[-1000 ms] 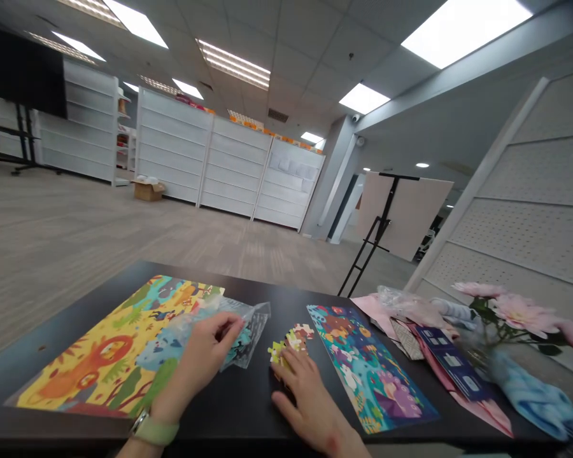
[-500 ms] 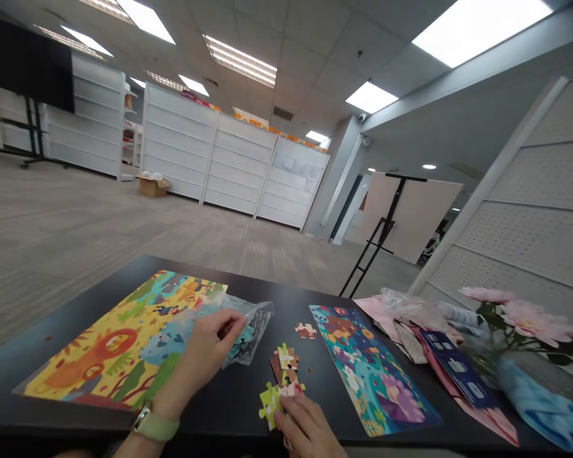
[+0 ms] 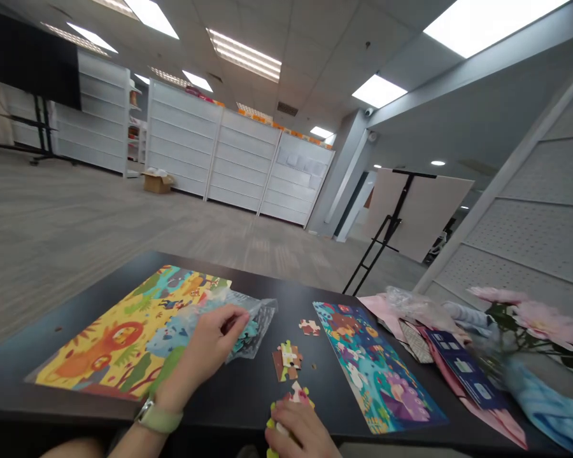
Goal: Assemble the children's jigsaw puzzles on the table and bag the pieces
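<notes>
My left hand (image 3: 214, 340) has its fingers curled in a pinch at the clear plastic bag (image 3: 262, 318); teal puzzle pieces (image 3: 246, 337) show inside. The bag lies partly over the yellow animal puzzle board (image 3: 109, 343). Near the table's front edge, my right hand (image 3: 300, 431) is closed around yellow-green puzzle pieces (image 3: 272, 453), mostly hidden under its fingers. Pink and white pieces (image 3: 300, 393) show just beyond these fingers. A small stack of brown and yellow pieces (image 3: 288, 361) lies farther back, and a pinkish piece (image 3: 309, 327) sits beside the blue puzzle board (image 3: 358, 362).
On the black table (image 3: 286, 305), pink wrapping (image 3: 499, 420), a dark blue packet (image 3: 461, 369) and crumpled clear plastic (image 3: 410, 302) lie at right. Pink flowers (image 3: 544, 321) and a light blue cloth (image 3: 544, 401) stand beyond. An easel (image 3: 386, 229) is behind the table.
My right hand has drawn the yellow-green pieces toward the table's front edge, away from the brown stack. My left hand stays at the bag. The view has shifted slightly.
</notes>
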`<state>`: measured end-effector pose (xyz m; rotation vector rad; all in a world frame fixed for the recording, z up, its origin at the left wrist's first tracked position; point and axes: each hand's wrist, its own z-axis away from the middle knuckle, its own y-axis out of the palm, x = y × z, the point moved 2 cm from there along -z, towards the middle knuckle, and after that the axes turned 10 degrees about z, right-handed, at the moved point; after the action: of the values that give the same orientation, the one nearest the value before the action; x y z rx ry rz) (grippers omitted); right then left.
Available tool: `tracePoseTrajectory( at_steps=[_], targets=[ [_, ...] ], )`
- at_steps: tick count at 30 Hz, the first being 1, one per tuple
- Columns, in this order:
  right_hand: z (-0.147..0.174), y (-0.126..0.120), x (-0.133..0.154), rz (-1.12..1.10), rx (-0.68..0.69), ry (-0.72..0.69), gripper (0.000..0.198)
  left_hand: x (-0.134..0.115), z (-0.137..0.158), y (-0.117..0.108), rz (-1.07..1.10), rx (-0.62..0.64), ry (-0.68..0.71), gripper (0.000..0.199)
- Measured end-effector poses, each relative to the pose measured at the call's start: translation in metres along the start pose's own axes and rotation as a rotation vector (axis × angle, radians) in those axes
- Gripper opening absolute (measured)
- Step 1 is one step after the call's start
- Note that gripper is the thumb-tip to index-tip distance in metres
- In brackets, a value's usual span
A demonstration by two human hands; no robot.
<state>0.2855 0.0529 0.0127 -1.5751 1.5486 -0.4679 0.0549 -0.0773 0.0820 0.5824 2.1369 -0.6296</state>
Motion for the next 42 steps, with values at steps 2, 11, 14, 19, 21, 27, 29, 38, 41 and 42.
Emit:
tracePoseTrajectory(
  at_steps=[2,11,14,19,21,27,29,38,41,42],
  targets=[
    [0.008,-0.006,-0.004,-0.165,0.002,0.041,0.018,0.000,0.000,0.000,-0.002,-0.003,0.002,0.031],
    [0.018,-0.018,-0.035,-0.367,-0.177,0.874,0.027,-0.003,0.001,0.005,-0.015,0.015,0.018,0.032],
    [0.019,-0.021,-0.039,-0.237,-0.072,0.585,0.035,-0.003,0.002,0.005,-0.016,0.020,0.021,0.032],
    [0.024,-0.021,-0.032,-0.010,0.141,0.087,0.039,-0.002,0.001,0.000,-0.005,0.018,0.001,0.032],
    [0.019,-0.025,-0.029,-0.106,0.163,0.103,0.028,0.000,-0.001,-0.001,0.010,-0.004,-0.013,0.032],
    [-0.029,-0.018,-0.047,-0.423,0.178,0.381,0.041,0.009,-0.002,0.001,0.047,-0.034,-0.032,0.034],
    [-0.045,-0.008,-0.058,-0.356,0.297,0.442,0.048,0.011,-0.001,0.001,0.042,-0.019,-0.030,0.034],
    [-0.025,-0.016,-0.028,-0.225,0.430,0.195,0.067,0.009,0.001,-0.010,0.012,-0.036,-0.035,0.034],
    [0.001,-0.018,-0.018,-0.147,0.299,0.075,0.030,0.005,0.001,-0.010,0.024,-0.029,-0.039,0.035],
    [0.005,-0.017,-0.021,-0.179,0.279,0.081,0.025,0.004,0.000,-0.010,0.028,-0.026,-0.038,0.035]
  ],
)
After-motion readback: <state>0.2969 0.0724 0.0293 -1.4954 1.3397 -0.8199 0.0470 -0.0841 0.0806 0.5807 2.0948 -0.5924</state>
